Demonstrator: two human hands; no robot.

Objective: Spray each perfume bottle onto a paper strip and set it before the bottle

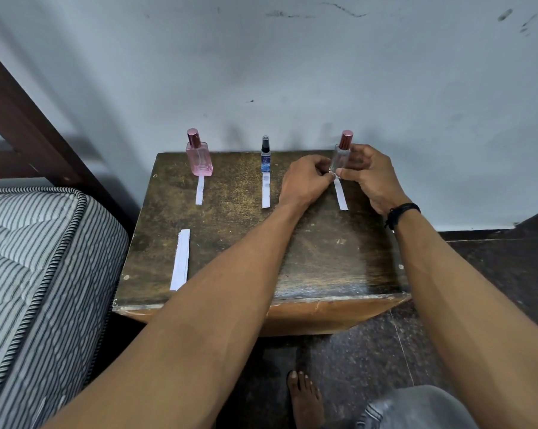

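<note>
A clear bottle [339,159] with a red cap stands upright at the bench's [323,252] far right corner, a paper strip [342,196] lying just before it. The left hand [306,181] pinches the strip's far end; the right hand's [369,178] grip curls round the bottle. Further left stand a small dark bottle [265,159] and a pink bottle [199,159], each with its own strip. Spare strips [181,260] lie near the front left edge.
</note>
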